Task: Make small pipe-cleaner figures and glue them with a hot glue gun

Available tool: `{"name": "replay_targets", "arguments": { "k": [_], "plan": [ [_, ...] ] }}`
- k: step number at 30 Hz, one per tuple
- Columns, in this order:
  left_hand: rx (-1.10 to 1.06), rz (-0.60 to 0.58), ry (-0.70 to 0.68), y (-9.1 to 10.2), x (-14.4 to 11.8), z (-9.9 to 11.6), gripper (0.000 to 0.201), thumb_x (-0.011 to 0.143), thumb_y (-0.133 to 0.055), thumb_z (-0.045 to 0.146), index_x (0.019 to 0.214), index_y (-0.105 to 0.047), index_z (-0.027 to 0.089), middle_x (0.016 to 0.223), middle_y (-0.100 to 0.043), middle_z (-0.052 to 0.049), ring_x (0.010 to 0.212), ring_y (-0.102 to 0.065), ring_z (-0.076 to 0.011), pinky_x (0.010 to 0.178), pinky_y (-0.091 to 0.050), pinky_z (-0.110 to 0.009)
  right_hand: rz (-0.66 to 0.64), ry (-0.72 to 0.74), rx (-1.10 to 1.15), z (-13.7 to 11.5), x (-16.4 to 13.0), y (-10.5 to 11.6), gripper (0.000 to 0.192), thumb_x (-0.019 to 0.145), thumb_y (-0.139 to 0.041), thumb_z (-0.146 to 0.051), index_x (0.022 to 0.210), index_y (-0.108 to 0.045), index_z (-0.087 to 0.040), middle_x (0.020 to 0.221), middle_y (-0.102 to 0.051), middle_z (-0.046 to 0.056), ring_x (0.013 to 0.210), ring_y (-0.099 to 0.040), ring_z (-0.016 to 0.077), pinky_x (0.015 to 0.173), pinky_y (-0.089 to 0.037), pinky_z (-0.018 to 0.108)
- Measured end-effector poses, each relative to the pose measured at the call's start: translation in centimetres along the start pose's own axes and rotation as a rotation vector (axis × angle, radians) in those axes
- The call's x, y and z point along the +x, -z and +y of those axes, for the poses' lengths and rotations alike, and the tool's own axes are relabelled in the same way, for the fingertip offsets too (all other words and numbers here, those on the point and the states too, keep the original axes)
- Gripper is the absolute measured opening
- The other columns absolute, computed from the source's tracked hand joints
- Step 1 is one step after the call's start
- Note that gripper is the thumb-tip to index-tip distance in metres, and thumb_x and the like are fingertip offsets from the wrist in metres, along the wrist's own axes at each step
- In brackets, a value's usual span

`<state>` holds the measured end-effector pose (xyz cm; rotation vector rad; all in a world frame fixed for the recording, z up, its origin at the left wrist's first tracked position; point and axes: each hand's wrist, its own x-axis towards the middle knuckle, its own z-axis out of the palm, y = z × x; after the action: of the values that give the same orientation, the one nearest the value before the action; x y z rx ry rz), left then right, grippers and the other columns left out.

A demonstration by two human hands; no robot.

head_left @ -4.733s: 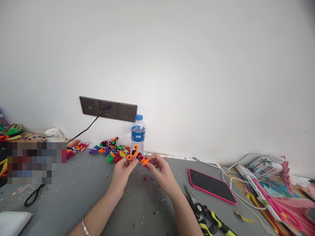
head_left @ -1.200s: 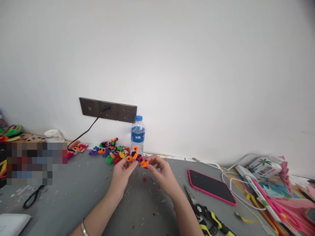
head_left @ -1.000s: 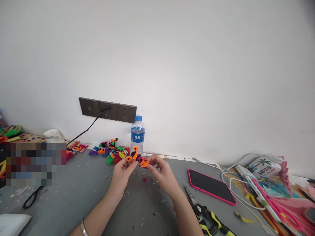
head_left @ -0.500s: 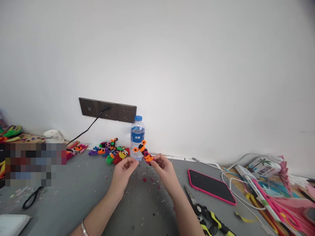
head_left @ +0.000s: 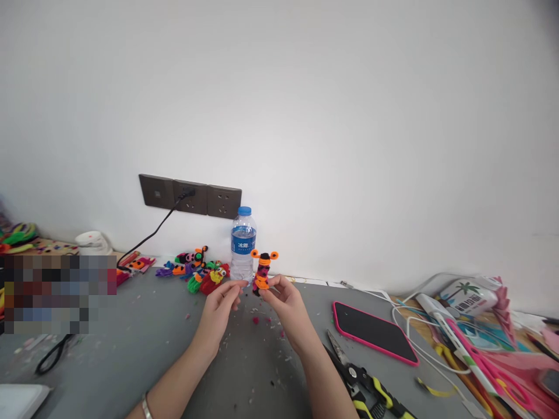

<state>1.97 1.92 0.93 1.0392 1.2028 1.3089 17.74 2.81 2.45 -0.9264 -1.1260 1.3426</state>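
My right hand (head_left: 286,302) pinches a small fuzzy pipe-cleaner figure (head_left: 262,272) by its lower part. The figure is orange, black and magenta, stands upright, and has two orange loops sticking out at the top. My left hand (head_left: 222,305) is just left of it, thumb and fingertips pressed together. Whether anything tiny sits between those fingertips I cannot make out. Behind the hands stands a water bottle (head_left: 243,240) with a blue cap and label. A cluster of colourful pipe-cleaner figures (head_left: 213,274) lies beyond my left hand.
Pliers with black and yellow handles (head_left: 360,375) lie beside my right forearm, near a pink-edged phone (head_left: 375,331). White cables (head_left: 410,326), pink scissors (head_left: 493,364) and a wipes pack (head_left: 471,295) crowd the right. A black cord (head_left: 151,234) runs from the wall socket (head_left: 190,196). Scraps dot the grey mat (head_left: 170,326).
The figure has turned from leaning left to upright in my right hand, its loops now level. My left hand's fingers have shifted slightly and stay pinched.
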Motion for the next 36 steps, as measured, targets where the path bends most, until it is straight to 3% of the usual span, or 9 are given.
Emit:
{"name": "replay_targets", "arguments": {
  "k": [7, 13, 19, 27, 36],
  "plan": [
    [0.018, -0.034, -0.052, -0.7, -0.2, 0.2, 0.041, 0.067, -0.075, 0.052, 0.091, -0.074, 0.019, 0.091, -0.069, -0.008, 0.083, -0.058, -0.0219, 0.062, -0.044, -0.026, -0.112, -0.015, -0.039, 0.9, 0.0, -0.7, 0.036, 0.071, -0.077, -0.042, 0.074, -0.050, -0.020, 0.074, -0.060, -0.001, 0.071, -0.054, 0.0146, 0.066, -0.039, 0.027],
    [-0.051, -0.050, 0.013, -0.7, -0.3, 0.5, 0.039, 0.068, -0.075, 0.051, 0.091, -0.072, 0.019, 0.084, -0.068, -0.005, 0.079, -0.056, -0.0189, 0.064, -0.045, -0.025, -0.189, -0.017, -0.121, 0.2, -0.2, -0.3, 0.030, 0.076, -0.073, -0.044, 0.079, -0.056, -0.020, 0.076, -0.059, -0.001, 0.072, -0.052, 0.0153, 0.064, -0.038, 0.026],
    [-0.154, -0.083, 0.064, -0.6, -0.2, 0.4, 0.045, 0.066, -0.076, 0.053, 0.096, -0.072, 0.019, 0.084, -0.060, -0.003, 0.078, -0.051, -0.0165, 0.065, -0.044, -0.024, -0.015, 0.011, -0.126, -0.7, 0.0, 0.9, 0.032, 0.081, -0.065, -0.052, 0.088, -0.065, -0.021, 0.080, -0.059, 0.002, 0.077, -0.053, 0.0175, 0.068, -0.039, 0.027],
    [-0.210, -0.255, 0.111, -1.0, -0.9, 1.1, 0.043, 0.065, -0.077, 0.051, 0.094, -0.074, 0.018, 0.080, -0.058, -0.003, 0.070, -0.048, -0.0138, 0.063, -0.041, -0.024, -0.173, 0.080, 0.036, -0.9, -0.2, 0.8, 0.022, 0.081, -0.070, -0.038, 0.098, -0.068, -0.024, 0.101, -0.066, 0.004, 0.097, -0.058, 0.0215, 0.086, -0.044, 0.032],
    [-0.095, -0.301, 0.038, -0.7, -0.6, 0.7, 0.035, 0.070, -0.072, 0.049, 0.088, -0.073, 0.019, 0.076, -0.059, -0.002, 0.071, -0.048, -0.0156, 0.064, -0.040, -0.024, -0.174, 0.010, -0.004, -1.3, -0.4, 0.7, 0.030, 0.079, -0.071, -0.044, 0.103, -0.068, -0.025, 0.104, -0.068, 0.006, 0.094, -0.060, 0.0235, 0.084, -0.046, 0.034]
  ]
}}
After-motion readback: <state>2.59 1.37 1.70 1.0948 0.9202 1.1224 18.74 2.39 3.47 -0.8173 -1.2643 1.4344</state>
